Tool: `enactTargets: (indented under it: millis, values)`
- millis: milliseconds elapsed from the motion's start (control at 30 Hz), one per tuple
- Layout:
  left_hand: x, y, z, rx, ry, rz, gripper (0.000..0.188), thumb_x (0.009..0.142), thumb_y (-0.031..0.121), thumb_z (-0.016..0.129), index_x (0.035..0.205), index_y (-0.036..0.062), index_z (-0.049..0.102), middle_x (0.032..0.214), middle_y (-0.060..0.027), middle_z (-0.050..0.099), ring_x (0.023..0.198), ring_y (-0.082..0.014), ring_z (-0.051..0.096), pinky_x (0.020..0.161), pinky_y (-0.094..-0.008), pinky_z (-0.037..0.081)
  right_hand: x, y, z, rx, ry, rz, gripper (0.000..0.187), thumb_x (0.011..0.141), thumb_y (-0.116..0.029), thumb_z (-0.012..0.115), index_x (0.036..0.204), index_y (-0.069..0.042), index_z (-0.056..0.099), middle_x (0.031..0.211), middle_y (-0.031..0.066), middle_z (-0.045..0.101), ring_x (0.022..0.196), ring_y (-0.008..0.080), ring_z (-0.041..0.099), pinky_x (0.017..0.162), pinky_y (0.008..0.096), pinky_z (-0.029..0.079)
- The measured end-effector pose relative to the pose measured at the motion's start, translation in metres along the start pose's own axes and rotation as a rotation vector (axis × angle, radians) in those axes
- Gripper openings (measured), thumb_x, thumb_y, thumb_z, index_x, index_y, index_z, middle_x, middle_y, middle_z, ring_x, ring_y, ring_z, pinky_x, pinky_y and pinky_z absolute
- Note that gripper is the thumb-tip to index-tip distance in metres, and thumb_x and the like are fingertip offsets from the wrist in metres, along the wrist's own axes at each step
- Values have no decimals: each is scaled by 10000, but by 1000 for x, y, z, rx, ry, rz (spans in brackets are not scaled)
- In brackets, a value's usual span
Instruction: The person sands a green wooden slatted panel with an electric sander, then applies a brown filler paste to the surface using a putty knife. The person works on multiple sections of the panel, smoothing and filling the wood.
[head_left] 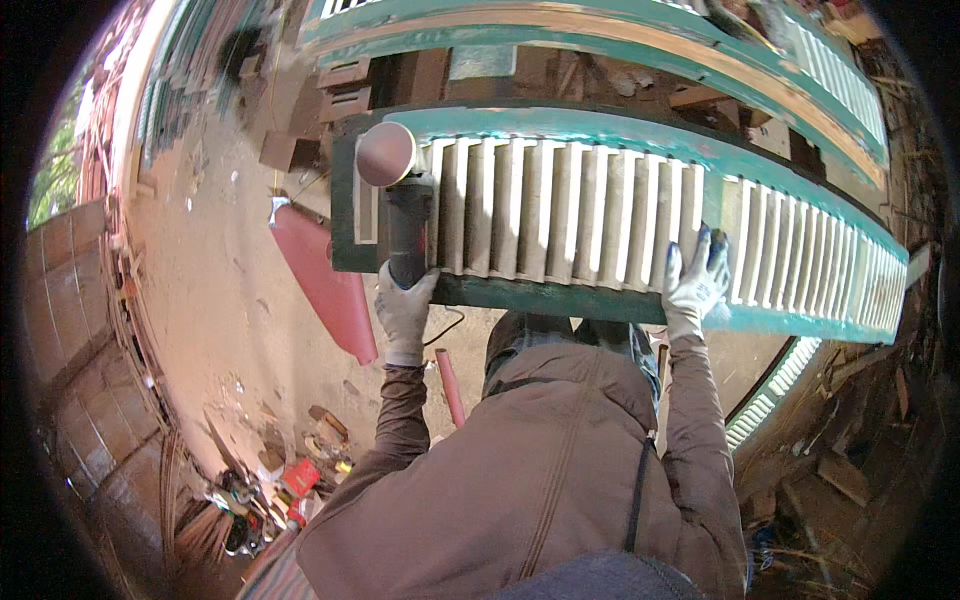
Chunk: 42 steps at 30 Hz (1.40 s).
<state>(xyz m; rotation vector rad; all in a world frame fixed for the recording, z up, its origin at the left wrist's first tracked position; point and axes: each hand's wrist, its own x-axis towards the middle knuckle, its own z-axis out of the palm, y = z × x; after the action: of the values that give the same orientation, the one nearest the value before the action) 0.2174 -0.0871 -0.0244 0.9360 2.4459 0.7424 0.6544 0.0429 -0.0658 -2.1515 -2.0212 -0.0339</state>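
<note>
- The green-framed louvered shutter (610, 215) stretches from middle to right.
- Left hand (405, 312) is clamped on the disc sander (408, 222).
- Right hand (694, 288), fingers apart, rests at shutter's near edge.
- Red piece (322, 278) is left.

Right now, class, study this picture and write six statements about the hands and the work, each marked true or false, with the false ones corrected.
1. The left hand holds a power tool. True.
2. Both hands are bare. False: both wear gloves.
3. The right hand touches a shutter. True.
4. The power tool is at the shutter's right end. False: it is near the left end.
5. The shutter's frame is green. True.
6. The sleeves are white. False: the sleeves are brown.
</note>
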Motion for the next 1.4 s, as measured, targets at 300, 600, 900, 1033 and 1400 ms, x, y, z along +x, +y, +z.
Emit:
enactTargets:
  millis: [300,600,900,1033,1400]
  values:
    - [0,20,-7,69,-75,-133,706,759,382,864,1277,28,541,1017,-195,706,893,-359,715,766,-456,546,1,1,3,-6,-26,-45,589,1054,-456,405,1522,-104,466,1537,248,442,1412,447,416,1143,545,330]
    - [0,26,-6,122,-45,-149,732,745,356,878,1286,17,520,988,-200,712,866,-359,722,748,-436,554,3,0,4,-54,-47,-49,544,1065,-393,433,1533,-117,454,1560,206,429,1429,399,414,1151,502,349]
    - [-3,22,-2,117,-47,-144,748,738,388,886,1301,38,541,1045,-199,709,917,-359,716,772,-435,548,1,1,0,-49,-99,-17,572,1025,-351,466,1526,-76,443,1557,235,418,1427,434,394,1155,538,316]
    - [-3,25,-3,119,-71,-138,736,741,425,876,1278,32,561,1088,-204,700,973,-388,697,818,-454,539,4,-3,-5,-46,-58,-34,550,1008,-347,495,1492,-85,492,1536,246,429,1372,459,439,1138,553,329]
    - [7,22,-8,197,-5,37,646,749,417,840,1207,46,576,1045,-205,675,964,-413,669,821,-494,536,-5,-1,12,-45,-39,82,562,1022,-428,514,1526,-183,464,1594,211,374,1426,411,404,1149,543,332]
